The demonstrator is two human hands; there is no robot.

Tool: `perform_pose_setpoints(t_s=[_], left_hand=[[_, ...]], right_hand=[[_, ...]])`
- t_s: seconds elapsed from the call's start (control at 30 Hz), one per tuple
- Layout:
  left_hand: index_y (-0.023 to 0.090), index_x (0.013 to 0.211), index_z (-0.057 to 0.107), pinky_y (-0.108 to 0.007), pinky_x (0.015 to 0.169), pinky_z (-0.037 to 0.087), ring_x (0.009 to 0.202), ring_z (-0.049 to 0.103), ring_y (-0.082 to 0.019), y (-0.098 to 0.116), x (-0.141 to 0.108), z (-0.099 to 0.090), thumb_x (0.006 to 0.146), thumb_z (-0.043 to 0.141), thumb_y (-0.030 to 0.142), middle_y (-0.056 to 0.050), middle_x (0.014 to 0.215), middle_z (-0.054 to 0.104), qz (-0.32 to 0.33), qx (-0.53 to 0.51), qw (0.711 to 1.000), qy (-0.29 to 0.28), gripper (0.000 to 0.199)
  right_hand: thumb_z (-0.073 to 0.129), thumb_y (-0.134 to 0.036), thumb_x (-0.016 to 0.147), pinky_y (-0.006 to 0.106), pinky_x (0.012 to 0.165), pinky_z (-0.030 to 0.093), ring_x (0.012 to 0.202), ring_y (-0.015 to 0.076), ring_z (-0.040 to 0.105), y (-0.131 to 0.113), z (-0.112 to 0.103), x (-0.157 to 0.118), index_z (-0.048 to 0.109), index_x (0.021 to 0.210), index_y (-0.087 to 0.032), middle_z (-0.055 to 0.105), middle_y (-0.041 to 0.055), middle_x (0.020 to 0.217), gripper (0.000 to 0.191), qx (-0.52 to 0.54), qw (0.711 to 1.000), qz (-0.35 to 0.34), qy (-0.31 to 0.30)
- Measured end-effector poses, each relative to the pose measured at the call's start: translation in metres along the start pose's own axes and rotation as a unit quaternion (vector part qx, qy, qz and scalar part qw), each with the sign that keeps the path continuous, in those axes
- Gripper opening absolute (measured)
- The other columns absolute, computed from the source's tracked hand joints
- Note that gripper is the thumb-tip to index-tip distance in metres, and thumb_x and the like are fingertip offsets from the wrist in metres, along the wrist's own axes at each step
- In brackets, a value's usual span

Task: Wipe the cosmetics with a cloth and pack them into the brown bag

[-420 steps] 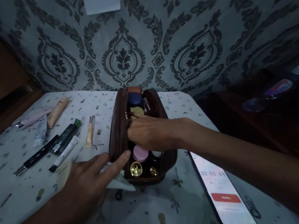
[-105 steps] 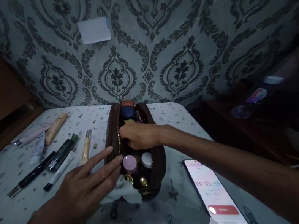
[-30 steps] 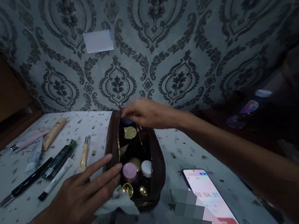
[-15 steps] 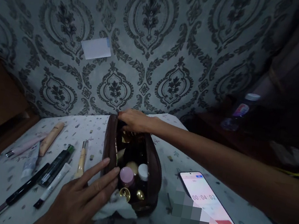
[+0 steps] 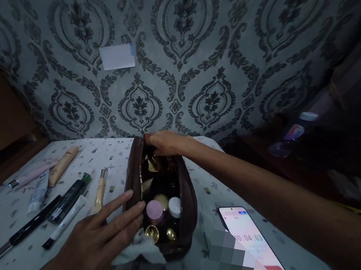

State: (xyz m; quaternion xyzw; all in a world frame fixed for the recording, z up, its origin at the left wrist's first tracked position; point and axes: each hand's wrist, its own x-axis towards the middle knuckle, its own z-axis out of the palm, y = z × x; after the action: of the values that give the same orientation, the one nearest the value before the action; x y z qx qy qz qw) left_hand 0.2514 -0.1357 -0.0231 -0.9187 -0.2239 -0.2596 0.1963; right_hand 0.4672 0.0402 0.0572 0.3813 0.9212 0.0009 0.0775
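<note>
A brown cosmetic bag (image 5: 190,211) stands unzipped on the patterned sheet. Inside it are a pink-capped container (image 5: 155,211), a white-capped container (image 5: 175,207), a round gold cap (image 5: 152,233) and darker items I cannot make out. My left hand (image 5: 98,234) lies with fingers stretched against the bag's near left side. At the far end, my right hand (image 5: 170,143) is closed on the bag's rim, its fingertips partly hidden. White tissue-like material (image 5: 141,251) pokes out at the near end.
Left of the bag lie several tubes and sticks, among them a beige tube (image 5: 63,165), a dark green bottle (image 5: 68,199) and a black stick (image 5: 28,224). A phone (image 5: 261,247) showing a timer lies at the right. A plastic bottle (image 5: 292,134) stands behind.
Both hands stay almost where they were, with the right hand still at the bag's far end. The view has shifted slightly, and the phone timer has advanced a second.
</note>
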Motion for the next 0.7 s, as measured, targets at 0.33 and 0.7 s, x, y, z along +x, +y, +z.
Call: perform_pose_setpoints(t_s=[0.33,0.7], left_hand=[[0.008,0.121,0.060,-0.036,0.088,0.060,0.143,0.036,-0.028,0.001,0.004,-0.001,0.082,0.038,-0.006,-0.011,0.131,0.064,0.002,0.004,1.000,0.011,0.047],[0.012,0.129,0.056,-0.040,0.094,0.057,0.143,0.034,-0.029,0.000,-0.005,0.002,0.077,0.036,-0.007,-0.007,0.142,0.056,-0.015,0.001,1.000,-0.020,0.059]], right_hand=[[0.060,-0.039,0.090,0.036,0.088,0.046,0.117,0.0310,0.054,-0.010,0.005,0.001,0.070,0.114,-0.013,0.061,0.0169,0.128,0.037,-0.029,0.999,-0.025,-0.011],[0.059,-0.020,0.085,0.031,0.078,0.045,0.108,0.0272,0.056,0.003,0.009,0.003,0.078,0.096,-0.021,0.066,0.0092,0.119,0.022,-0.026,0.998,-0.049,-0.009]])
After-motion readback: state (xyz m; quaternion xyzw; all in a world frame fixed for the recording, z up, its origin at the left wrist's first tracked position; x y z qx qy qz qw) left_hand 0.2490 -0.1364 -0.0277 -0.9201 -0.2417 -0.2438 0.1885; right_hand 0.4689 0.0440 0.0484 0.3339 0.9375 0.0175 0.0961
